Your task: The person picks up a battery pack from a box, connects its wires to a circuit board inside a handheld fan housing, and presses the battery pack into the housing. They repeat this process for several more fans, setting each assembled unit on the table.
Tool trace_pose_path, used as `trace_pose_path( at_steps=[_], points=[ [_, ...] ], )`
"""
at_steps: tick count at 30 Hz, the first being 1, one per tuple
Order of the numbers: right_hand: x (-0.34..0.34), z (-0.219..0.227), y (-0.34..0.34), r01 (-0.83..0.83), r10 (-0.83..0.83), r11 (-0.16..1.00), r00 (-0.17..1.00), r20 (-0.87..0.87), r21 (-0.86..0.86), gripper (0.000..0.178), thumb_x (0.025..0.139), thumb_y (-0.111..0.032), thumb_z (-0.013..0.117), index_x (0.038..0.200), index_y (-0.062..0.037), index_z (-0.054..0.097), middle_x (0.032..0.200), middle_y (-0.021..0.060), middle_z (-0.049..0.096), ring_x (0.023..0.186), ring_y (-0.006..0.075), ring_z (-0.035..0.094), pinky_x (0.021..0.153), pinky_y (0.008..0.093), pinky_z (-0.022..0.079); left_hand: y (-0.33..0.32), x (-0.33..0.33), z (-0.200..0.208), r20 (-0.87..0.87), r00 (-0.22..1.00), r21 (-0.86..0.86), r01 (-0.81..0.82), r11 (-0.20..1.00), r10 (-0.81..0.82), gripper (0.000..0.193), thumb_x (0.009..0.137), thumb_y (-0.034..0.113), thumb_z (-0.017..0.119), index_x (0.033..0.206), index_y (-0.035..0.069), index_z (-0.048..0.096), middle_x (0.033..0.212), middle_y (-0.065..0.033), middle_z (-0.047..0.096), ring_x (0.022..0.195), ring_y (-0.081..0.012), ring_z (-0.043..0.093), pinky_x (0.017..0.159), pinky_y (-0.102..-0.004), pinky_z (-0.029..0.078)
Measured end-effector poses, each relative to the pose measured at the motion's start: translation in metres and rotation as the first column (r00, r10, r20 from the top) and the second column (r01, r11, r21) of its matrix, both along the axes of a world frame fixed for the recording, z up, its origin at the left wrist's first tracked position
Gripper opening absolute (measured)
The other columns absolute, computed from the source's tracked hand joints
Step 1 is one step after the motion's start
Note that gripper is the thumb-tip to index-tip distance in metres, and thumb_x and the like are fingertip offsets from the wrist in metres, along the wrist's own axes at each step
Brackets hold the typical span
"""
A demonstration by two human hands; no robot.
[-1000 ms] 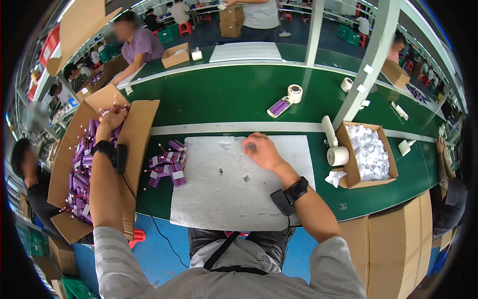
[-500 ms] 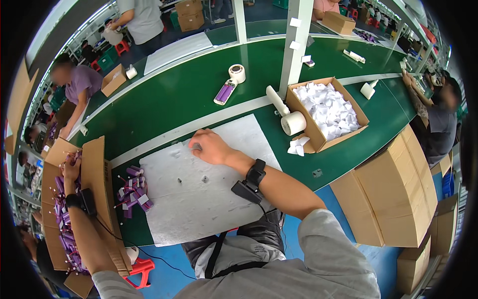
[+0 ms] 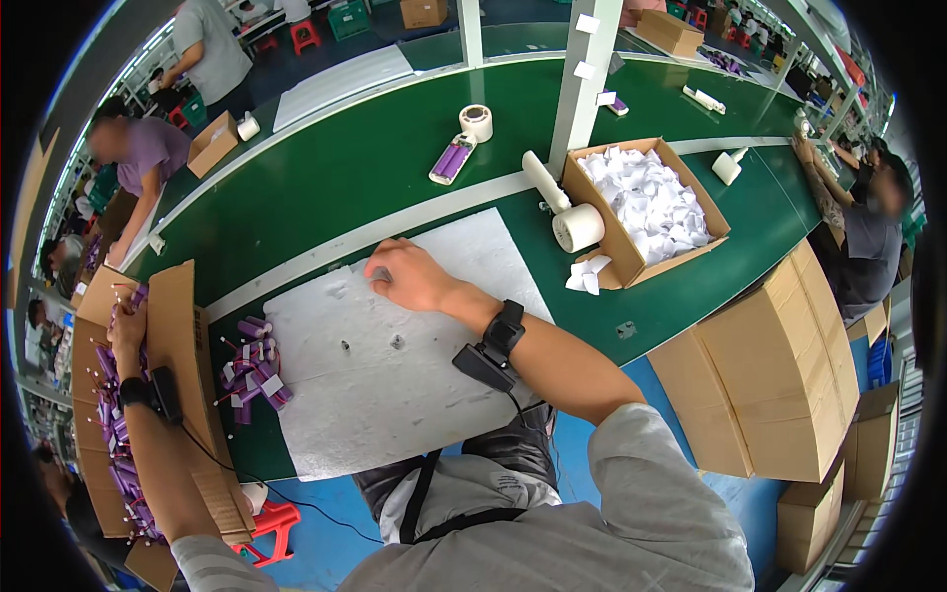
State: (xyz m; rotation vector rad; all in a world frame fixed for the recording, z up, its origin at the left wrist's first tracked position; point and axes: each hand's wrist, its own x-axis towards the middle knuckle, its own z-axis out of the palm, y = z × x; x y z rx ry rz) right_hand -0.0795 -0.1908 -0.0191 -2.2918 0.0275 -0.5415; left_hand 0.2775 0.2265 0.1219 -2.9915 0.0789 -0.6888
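At the far left, my left hand (image 3: pixel 126 326) reaches into a tall open cardboard box (image 3: pixel 176 340). Its fingers are closed around a purple battery pack (image 3: pixel 140 294) near the far end. More purple battery packs (image 3: pixel 116 424) with thin wires fill the box below the hand. My right hand (image 3: pixel 409 276) rests on the far part of a white foam sheet (image 3: pixel 365 395), with curled fingers whose undersides are hidden. Several loose purple packs (image 3: pixel 253 373), some with white labels, lie in a pile between the box and the sheet.
On the green table stand a handheld fan with exposed purple cells (image 3: pixel 456 158), another white fan (image 3: pixel 574 225), and a carton of white paper pieces (image 3: pixel 656 207). A white post (image 3: pixel 584 99) rises behind the carton. Large cardboard boxes (image 3: pixel 760 365) stand at right. Co-workers sit both sides.
My left hand has shifted slightly toward the far end of the box, with a purple pack now showing at its fingertips. The right hand stays on the sheet. The view has shifted slightly.
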Motion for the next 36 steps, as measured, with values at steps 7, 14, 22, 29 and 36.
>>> trace_pose_path(
  at_steps=[7, 14, 22, 29, 36],
  points=[
    [0.001, -0.003, 0.0, 0.016, -0.016, 1.0, 1.0, -0.015, 0.011, 0.016, 0.078, -0.012, 0.068, 0.094, -0.0077, 0.067, 0.104, 0.0097, 0.062, 0.103, 0.03, 0.056, 0.09, 0.039, 0.046, -0.011, -0.017, 0.009, -0.124, 0.992, -0.068, -0.019, 0.998, 0.011, 0.055, 0.082, 0.052, 0.055, 0.117, 0.01, 0.059, 0.113, -0.0242, 0.062, 0.11, -0.0424, 0.058, 0.094, -0.0488, 0.045],
    [-0.001, 0.0, -0.002, 0.001, -0.001, 1.0, 1.0, -0.015, 0.017, 0.016, 0.079, -0.012, 0.067, 0.095, -0.0082, 0.067, 0.103, 0.0096, 0.062, 0.103, 0.0296, 0.056, 0.09, 0.0384, 0.046, 0.023, 0.037, -0.004, -0.046, 0.993, -0.074, 0.102, 0.992, -0.106, 0.047, 0.089, 0.049, 0.046, 0.11, 0.011, 0.064, 0.112, -0.0222, 0.064, 0.108, -0.0434, 0.058, 0.091, -0.0495, 0.046],
    [-0.001, -0.004, -0.006, 0.017, -0.017, 1.0, 1.0, -0.004, -0.016, 0.015, 0.079, -0.013, 0.068, 0.094, -0.0088, 0.067, 0.102, 0.0092, 0.062, 0.103, 0.0292, 0.056, 0.089, 0.0384, 0.047, -0.003, -0.001, 0.003, -0.033, 0.999, -0.137, -0.002, 0.991, -0.003, 0.048, 0.091, 0.054, 0.041, 0.118, 0.021, 0.063, 0.112, -0.0185, 0.065, 0.108, -0.0411, 0.059, 0.091, -0.0487, 0.047],
    [-0.003, -0.003, -0.012, -0.008, 0.009, 0.999, 1.0, 0.027, -0.04, 0.015, 0.079, -0.011, 0.068, 0.094, -0.0072, 0.066, 0.1, 0.011, 0.062, 0.095, 0.0303, 0.06, 0.083, 0.0364, 0.05, -0.046, -0.066, 0.02, 0.04, 0.986, -0.278, -0.144, 0.95, 0.161, 0.048, 0.088, 0.052, 0.048, 0.121, 0.021, 0.064, 0.119, -0.0222, 0.061, 0.113, -0.0394, 0.057, 0.095, -0.0473, 0.046],
    [-0.007, 0.009, -0.01, -0.054, 0.055, 0.997, 0.998, -0.021, 0.059, 0.016, 0.082, -0.009, 0.066, 0.097, -0.0038, 0.064, 0.1, 0.0088, 0.061, 0.094, 0.0252, 0.06, 0.083, 0.0321, 0.048, -0.046, -0.083, 0.026, 0.247, 0.936, -0.54, -0.081, 0.837, 0.25, 0.038, 0.089, 0.039, 0.049, 0.112, 0.015, 0.068, 0.107, -0.0204, 0.067, 0.102, -0.0401, 0.063, 0.088, -0.047, 0.05]
  ],
)
